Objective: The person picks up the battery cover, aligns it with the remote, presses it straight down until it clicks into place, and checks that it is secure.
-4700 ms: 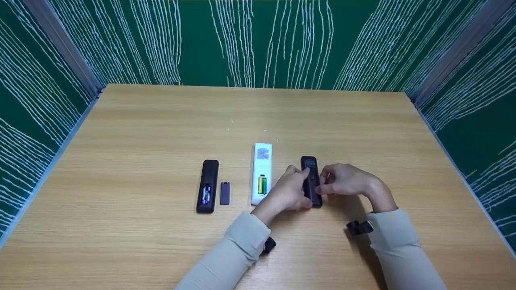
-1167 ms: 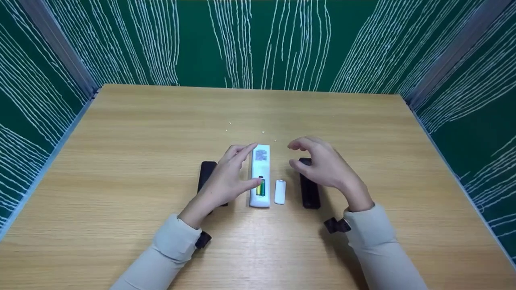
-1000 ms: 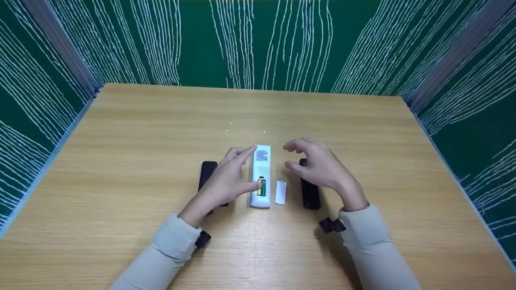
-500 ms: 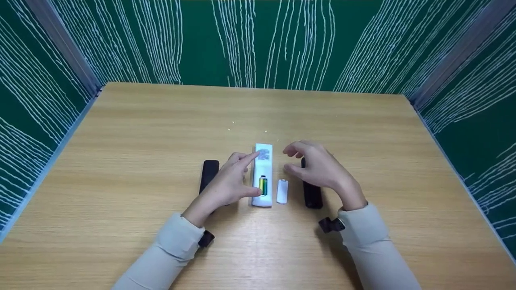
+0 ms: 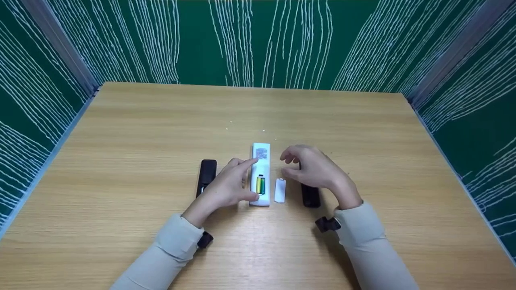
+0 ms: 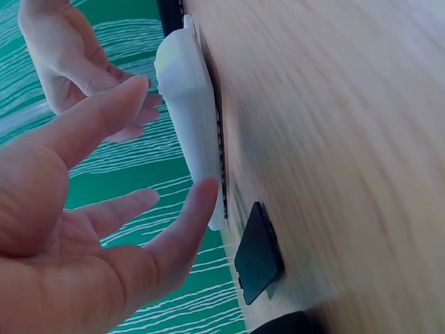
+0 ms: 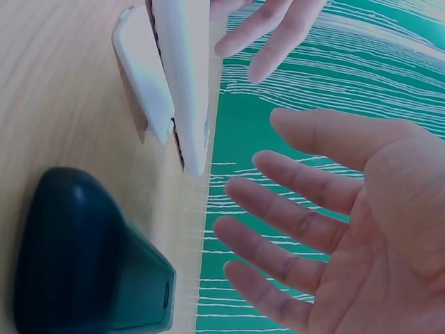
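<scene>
A white remote control (image 5: pixel 262 168) lies face down mid-table, its battery bay uncovered with a yellow and a green battery (image 5: pixel 261 185) inside. My left hand (image 5: pixel 227 185) reaches over its left side, thumb and index finger spread apart; the left wrist view shows the fingertips close to the remote, gripping nothing. A white battery cover (image 5: pixel 279 190) lies just right of it. Over the right dark remote (image 5: pixel 311 196) hovers my right hand (image 5: pixel 312 167), fingers loosely bent towards the white remote. Nothing is in its grasp, as the right wrist view shows, and it hides that dark remote's upper part.
Another dark remote (image 5: pixel 207 171) lies at the left, partly covered by my left hand. A small dark battery cover (image 6: pixel 257 257) shows beside the white remote in the left wrist view. Tiny white crumbs dot the wooden table (image 5: pixel 169 121) further back.
Both hands have left the right dark remote they were handling; the left moved to the white remote, uncovering the white cover. Lately the left has slid slightly nearer me and the right has come lower.
</scene>
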`<state>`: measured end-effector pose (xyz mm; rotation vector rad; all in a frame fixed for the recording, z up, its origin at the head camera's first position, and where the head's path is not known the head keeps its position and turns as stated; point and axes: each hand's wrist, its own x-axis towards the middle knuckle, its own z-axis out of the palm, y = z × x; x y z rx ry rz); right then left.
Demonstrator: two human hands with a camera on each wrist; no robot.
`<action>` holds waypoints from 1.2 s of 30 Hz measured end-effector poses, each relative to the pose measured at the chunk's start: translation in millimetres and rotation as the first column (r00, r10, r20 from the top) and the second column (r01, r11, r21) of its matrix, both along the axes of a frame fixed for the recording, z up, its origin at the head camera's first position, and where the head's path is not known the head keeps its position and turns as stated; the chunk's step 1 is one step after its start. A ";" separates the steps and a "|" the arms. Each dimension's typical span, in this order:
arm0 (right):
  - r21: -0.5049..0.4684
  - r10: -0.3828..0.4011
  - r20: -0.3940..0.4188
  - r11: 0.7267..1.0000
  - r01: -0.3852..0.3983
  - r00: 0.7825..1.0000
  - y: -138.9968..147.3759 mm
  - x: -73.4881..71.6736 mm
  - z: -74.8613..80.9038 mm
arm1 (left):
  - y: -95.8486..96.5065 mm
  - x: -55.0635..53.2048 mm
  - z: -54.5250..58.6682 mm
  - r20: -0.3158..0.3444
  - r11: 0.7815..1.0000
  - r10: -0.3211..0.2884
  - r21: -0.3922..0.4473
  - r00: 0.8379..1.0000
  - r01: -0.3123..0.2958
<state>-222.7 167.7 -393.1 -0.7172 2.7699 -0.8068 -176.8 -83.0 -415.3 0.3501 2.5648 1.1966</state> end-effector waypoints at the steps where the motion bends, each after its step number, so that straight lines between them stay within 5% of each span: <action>1: 0.001 0.003 0.001 1.000 -0.003 1.000 -0.2 -0.1 -0.3 | -0.1 0.3 0.3 0.006 1.000 -0.003 0.001 1.000 0.003; 36: 0.055 0.040 0.052 0.998 -0.042 0.998 -4.0 -2.2 -6.0 | 3.8 2.5 -2.4 0.084 0.999 -0.032 -0.035 0.996 0.035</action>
